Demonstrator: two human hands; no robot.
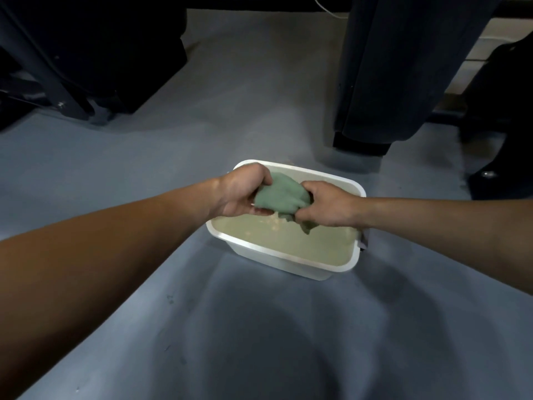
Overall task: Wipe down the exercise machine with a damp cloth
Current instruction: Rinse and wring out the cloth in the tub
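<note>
Cloth (281, 200) above tub (284, 256) (machine (383, 70) behind, right)

A grey-blue floor (144, 157) carries a white plastic tub (288, 259) of cloudy water near its middle; dark machine bases stand at the far left (86, 67) and far right (375, 82) corners

left grip (240, 193) clenched, right grip (328, 204) clenched
</note>
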